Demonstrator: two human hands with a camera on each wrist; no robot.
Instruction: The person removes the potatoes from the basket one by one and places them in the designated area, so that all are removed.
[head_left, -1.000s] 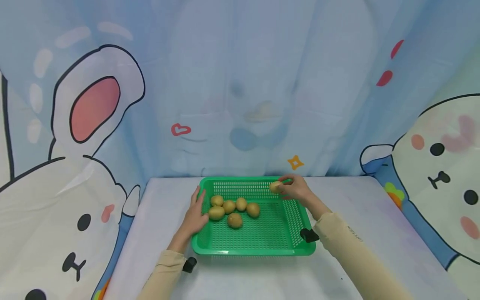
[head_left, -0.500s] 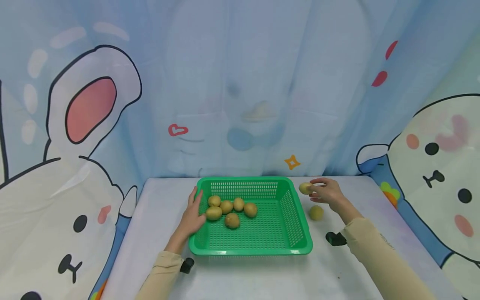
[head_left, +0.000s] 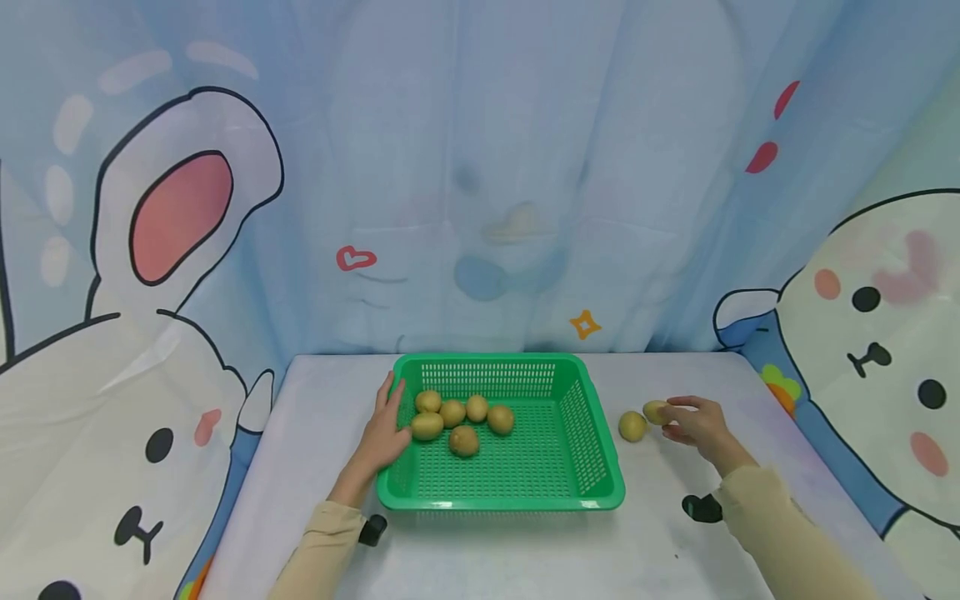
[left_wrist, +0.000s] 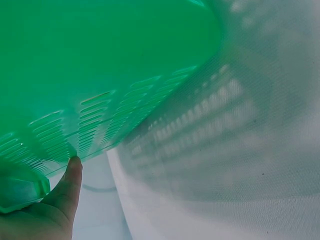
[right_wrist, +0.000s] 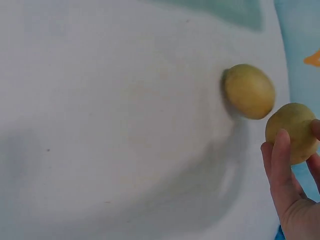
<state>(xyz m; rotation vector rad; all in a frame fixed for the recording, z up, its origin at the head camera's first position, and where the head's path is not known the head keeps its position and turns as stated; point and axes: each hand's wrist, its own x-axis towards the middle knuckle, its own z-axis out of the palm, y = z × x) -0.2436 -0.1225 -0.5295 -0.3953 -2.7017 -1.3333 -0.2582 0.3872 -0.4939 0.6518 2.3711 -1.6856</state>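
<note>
My left hand [head_left: 384, 433] grips the left wall of a green plastic basket [head_left: 502, 503], the thumb over its rim. In the left wrist view a single digit [left_wrist: 67, 192] lies against the slotted wall, with the other fingers hidden. Several potatoes [head_left: 464, 441] lie in the basket's left half. Beyond the basket's right side, my right hand [head_left: 701, 429] pinches a potato [right_wrist: 291, 131] between fingertips and thumb, just above or at the table; I cannot tell which. Close to its left, another potato [head_left: 632, 426] rests on the cloth.
A white cloth covers the table [head_left: 525, 558], and its far edge meets a light blue curtain [head_left: 495, 167] with cartoon prints. Printed rabbit figures flank both sides of the table. Black camera straps sit at both wrists.
My right hand has carried its potato rightward out of the basket, then down toward the table beside the other potato. The left hand stays on the basket's wall.
</note>
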